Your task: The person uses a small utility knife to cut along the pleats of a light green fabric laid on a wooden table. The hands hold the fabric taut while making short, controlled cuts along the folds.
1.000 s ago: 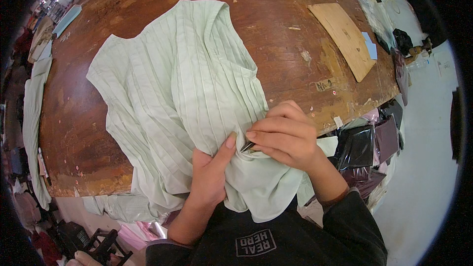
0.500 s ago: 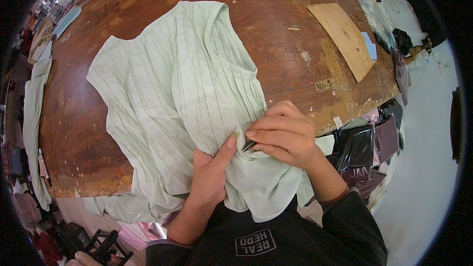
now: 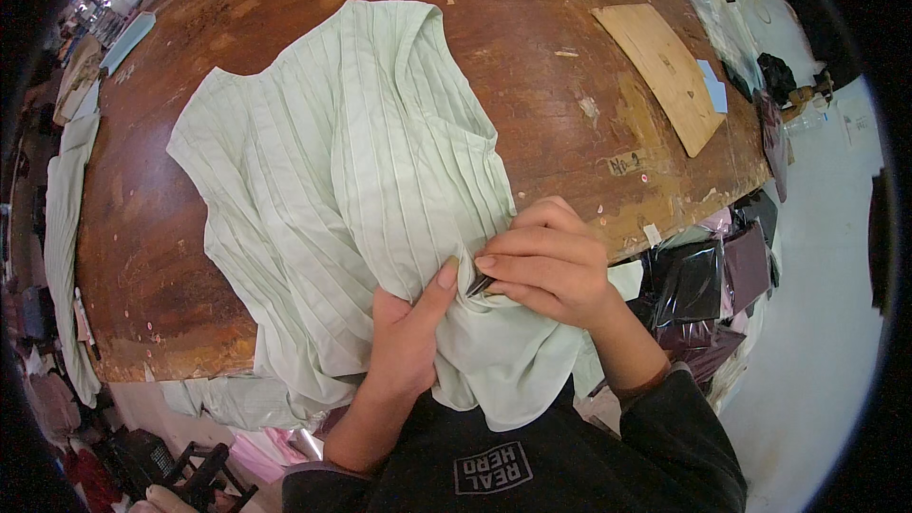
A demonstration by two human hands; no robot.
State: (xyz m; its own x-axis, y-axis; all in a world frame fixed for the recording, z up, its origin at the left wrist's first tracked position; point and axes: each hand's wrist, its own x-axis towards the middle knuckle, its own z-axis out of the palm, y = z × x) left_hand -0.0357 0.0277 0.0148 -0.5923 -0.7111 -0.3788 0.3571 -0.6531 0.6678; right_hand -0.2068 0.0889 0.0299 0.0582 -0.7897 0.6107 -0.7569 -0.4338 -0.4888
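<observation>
A pale green sleeveless garment (image 3: 285, 161) with long pleats lies across the table, its lower part hanging over the near edge against me. My left hand (image 3: 407, 334) pinches a fold of its cloth between thumb and hidden fingers. Just to the right, my right hand (image 3: 556, 261) grips a small dark metal tool, apparently thread snips (image 3: 480, 283), between thumb and fingertips. The tool's tip meets the raised fold beside my left thumb. Most of the tool is hidden inside my right hand.
The worn brown wooden table (image 3: 551, 85) bears a flat wooden board (image 3: 665, 76) at the right. Dark plastic-wrapped packets (image 3: 693, 285) are piled below its right edge. More pale green cloth (image 3: 68, 228) hangs at the left edge. A pen-like item (image 3: 84, 323) lies beside it.
Almost nothing differs. Both hands keep their places on the garment, with only a very slight shift of the right fingers and the tool.
</observation>
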